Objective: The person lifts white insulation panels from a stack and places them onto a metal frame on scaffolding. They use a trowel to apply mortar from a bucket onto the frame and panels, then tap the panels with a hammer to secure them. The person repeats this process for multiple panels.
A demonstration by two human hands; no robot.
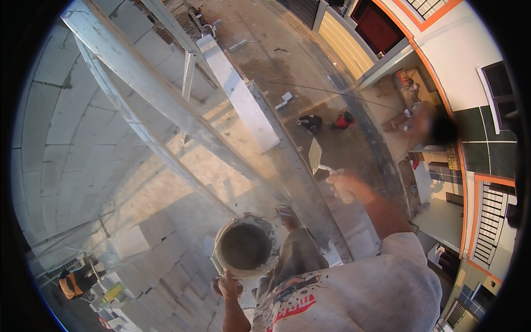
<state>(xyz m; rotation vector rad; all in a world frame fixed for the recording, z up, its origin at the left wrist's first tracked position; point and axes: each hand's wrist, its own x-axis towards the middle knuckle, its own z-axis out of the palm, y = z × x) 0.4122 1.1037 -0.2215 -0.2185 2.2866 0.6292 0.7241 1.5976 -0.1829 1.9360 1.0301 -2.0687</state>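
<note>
My left hand (pixel 227 286) grips the near rim of a round bucket (pixel 246 247) smeared with grey mortar, held in front of my knee. My right hand (pixel 344 186) is raised to the right and closed on the handle of a trowel (pixel 316 155), whose flat blade points up and away. The blade hovers beside the narrow top of a block wall (pixel 301 188). Further along that wall, a long white block (pixel 238 91) lies on its top. My leg in grey trousers (pixel 298 255) reaches down to a foot by the wall top.
Pale metal scaffold braces (pixel 144 83) cross diagonally over a white block wall face (pixel 66 138). Stacked white blocks (pixel 160 276) lie far below, near a person in an orange vest (pixel 72 283). Two people (pixel 326 122) crouch on the street below. Houses with orange trim (pixel 475 182) stand to the right.
</note>
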